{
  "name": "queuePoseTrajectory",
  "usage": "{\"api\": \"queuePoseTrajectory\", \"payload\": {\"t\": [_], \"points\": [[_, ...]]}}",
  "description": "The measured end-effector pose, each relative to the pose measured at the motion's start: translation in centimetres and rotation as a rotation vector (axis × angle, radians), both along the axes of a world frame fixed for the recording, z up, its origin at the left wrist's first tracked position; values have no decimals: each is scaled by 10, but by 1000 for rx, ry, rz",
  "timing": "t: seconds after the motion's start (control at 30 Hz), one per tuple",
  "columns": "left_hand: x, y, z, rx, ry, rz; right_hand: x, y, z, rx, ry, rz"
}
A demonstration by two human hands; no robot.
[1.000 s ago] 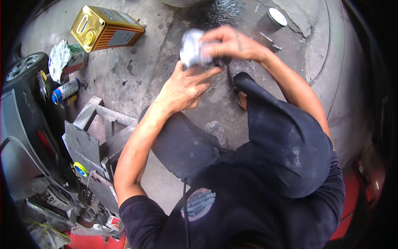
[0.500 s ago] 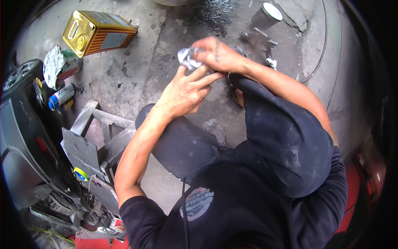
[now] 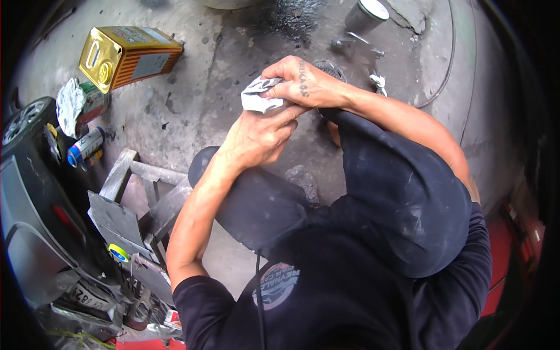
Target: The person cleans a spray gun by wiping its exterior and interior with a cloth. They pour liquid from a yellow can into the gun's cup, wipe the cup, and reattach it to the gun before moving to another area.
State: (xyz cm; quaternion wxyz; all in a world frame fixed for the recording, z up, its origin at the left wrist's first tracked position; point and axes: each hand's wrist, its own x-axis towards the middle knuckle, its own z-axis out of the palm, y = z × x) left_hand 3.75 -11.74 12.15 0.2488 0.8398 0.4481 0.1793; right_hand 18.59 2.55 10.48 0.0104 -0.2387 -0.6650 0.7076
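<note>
My right hand (image 3: 291, 81) is closed on a crumpled white rag (image 3: 256, 98), pinching it between thumb and fingers; it could be cloth or paper. The rag covers the fingertips of my left hand (image 3: 261, 137). That hand is stretched out beneath, back upward, its visible fingers extended toward my right wrist and partly hidden. Both hands meet in front of my bent knees, above the concrete floor.
A gold and striped square can (image 3: 131, 57) lies at the far left. Near it are another white-draped can (image 3: 96, 102) and a blue-capped spray can (image 3: 86, 147). A metal stand (image 3: 119, 181) and dark car bumper (image 3: 44, 204) are at left. A grey cup (image 3: 364, 16) lies far right.
My right hand has slowed from a blur, and the rag has come down over my left fingertips. The left fingers, spread in sight before, are now partly covered.
</note>
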Motion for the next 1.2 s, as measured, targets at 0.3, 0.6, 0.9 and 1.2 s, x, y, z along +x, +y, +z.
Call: {"api": "queuePoseTrajectory", "payload": {"t": [0.3, 0.6, 0.9, 1.2], "points": [[-12, -3, 13, -19, 114, 15, 10, 30, 18, 131, -61, 172], [-12, -5, 7, -5, 134, -97, 9, 8, 22, -99, -111, 194], [-10, -9, 13, 44, 207, -46, 23, 17, -2, -34, -119, -177], [-13, -12, 6, -23, 54, -24, 6, 10, 31, -120, -87, 213]]}}
